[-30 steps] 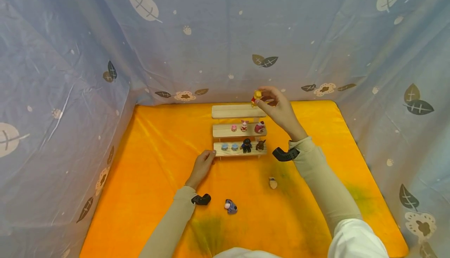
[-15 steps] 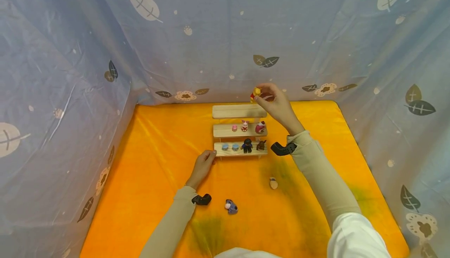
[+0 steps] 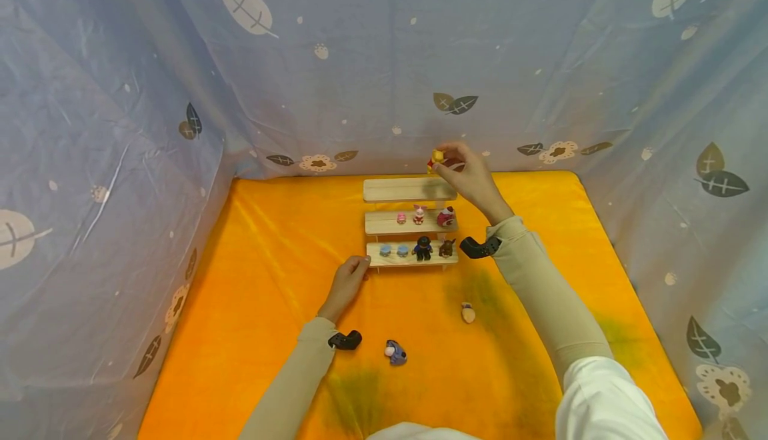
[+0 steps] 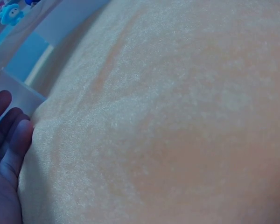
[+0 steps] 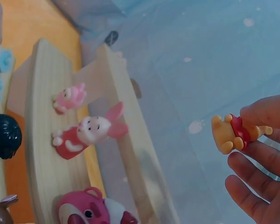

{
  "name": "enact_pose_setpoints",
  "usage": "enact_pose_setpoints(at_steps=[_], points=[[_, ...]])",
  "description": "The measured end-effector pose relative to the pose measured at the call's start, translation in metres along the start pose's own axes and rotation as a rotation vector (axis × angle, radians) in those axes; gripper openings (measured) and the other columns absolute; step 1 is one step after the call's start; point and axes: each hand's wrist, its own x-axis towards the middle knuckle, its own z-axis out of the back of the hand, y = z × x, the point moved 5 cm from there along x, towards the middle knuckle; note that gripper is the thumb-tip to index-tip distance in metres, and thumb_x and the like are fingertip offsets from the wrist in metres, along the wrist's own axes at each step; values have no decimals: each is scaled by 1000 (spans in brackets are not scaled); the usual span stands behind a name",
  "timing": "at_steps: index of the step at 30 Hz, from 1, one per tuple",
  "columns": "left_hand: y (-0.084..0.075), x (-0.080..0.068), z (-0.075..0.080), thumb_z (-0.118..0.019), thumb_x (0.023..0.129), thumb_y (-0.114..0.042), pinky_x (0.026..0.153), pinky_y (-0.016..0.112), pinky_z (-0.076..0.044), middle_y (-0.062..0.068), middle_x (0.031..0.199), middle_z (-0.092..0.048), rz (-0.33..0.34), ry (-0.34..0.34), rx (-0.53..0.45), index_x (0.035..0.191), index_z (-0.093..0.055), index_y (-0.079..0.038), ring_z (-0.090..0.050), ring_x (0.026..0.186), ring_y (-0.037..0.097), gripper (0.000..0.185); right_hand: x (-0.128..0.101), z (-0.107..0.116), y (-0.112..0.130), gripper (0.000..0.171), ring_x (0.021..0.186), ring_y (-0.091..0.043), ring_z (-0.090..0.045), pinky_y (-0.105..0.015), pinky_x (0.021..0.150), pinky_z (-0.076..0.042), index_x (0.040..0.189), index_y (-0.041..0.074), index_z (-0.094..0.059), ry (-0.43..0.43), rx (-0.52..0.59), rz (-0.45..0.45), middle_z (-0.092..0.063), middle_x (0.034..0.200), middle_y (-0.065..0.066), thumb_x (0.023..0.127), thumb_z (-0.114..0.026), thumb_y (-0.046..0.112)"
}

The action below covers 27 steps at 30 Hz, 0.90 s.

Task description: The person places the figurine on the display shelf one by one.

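Observation:
My right hand (image 3: pixel 471 177) pinches a yellow bear figurine (image 5: pixel 235 133) in a red shirt between thumb and fingertips. It is held up behind the right end of the top tier of a three-tier wooden display shelf (image 3: pixel 393 190). In the right wrist view the figurine lies on its side, its feet toward the shelf. My left hand (image 3: pixel 346 287) grips the left end of the bottom tier, with its thumb (image 4: pixel 21 137) at the shelf's end. The middle tier bears a small pink figurine (image 5: pixel 69 98), a piglet figurine (image 5: pixel 91 133) and a magenta bear figurine (image 5: pixel 86 207).
Two light-blue figurines (image 3: pixel 403 251), a dark-haired figurine (image 3: pixel 423 248) and a brown eared figurine (image 3: pixel 447 248) stand on the bottom tier. A blue-grey donkey figurine (image 3: pixel 395 353) and a small beige item (image 3: pixel 468 313) lie on the yellow cloth (image 3: pixel 270 247). Leaf-print curtains (image 3: pixel 336 73) surround it.
My right hand has drawn the bear figurine slightly up and left from the top tier's right end, and the figurine has tilted over. My left hand stays at the shelf.

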Motion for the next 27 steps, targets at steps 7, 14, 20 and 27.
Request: enact_pose_setpoints(at_steps=[7, 14, 20, 27], points=[[-2, -1, 0, -55, 104, -45, 79, 32, -44, 12, 88, -62, -3, 0, 3, 103, -67, -7, -55, 80, 20, 40, 1, -5, -9, 39, 108, -29, -61, -42, 97, -48, 135, 8, -56, 34, -8, -48, -66, 124, -16, 99, -67, 16], [-1, -1, 0, -55, 104, -43, 79, 31, -45, 11, 89, -63, 3, -2, 0, 105, -68, -7, -55, 80, 20, 38, 0, -11, -18, 39, 114, -32, -59, -47, 102, -46, 135, 7, -55, 66, -24, -85, -64, 127, -17, 99, -67, 15], [-1, -1, 0, -55, 104, -44, 79, 31, -45, 10, 90, -63, 17, -2, 11, 108, -68, -7, -55, 81, 19, 39, -1, -16, -28, 38, 116, -31, -59, -47, 101, -48, 135, 7, -55, 87, -40, -103, -63, 126, -16, 100, -66, 16], [-1, -1, 1, -55, 104, -46, 81, 31, -45, 12, 92, -63, 16, 6, -1, 107, -68, -7, -56, 82, 20, 40, -2, -19, -33, 40, 116, -31, -59, -47, 103, -48, 136, 7, -55, 91, -45, -97, -63, 127, -17, 99, -66, 16]])
